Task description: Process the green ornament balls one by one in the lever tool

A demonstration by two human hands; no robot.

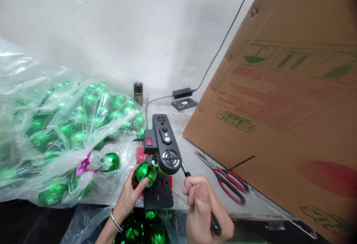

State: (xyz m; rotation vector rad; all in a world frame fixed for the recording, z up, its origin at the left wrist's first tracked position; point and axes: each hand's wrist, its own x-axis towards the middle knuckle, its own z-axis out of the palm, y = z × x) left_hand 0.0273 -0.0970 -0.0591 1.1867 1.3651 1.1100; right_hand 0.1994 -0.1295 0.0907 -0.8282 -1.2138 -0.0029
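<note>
My left hand (128, 194), a silver bangle at its wrist, has its fingers and thumb round a shiny green faceted ball ornament (146, 174). The ball is held at the lower left side of a black bench machine (166, 145) with round vents on top and a red switch (149, 142) on its side box. A flat black slotted base plate (158, 195) shows below the ball. My right hand (205, 210) is closed round the black grip of a lever (185, 169) that comes out from the machine's right side. The ball's far side is hidden.
A large clear bag (67, 125) of green balls, tied with a purple ribbon (83, 166), fills the left. Red-handled scissors (228, 181) lie on the right before a cardboard box (279, 99). Behind stand a dark-capped can (138, 93), a power adapter (182, 93) and a phone (184, 104).
</note>
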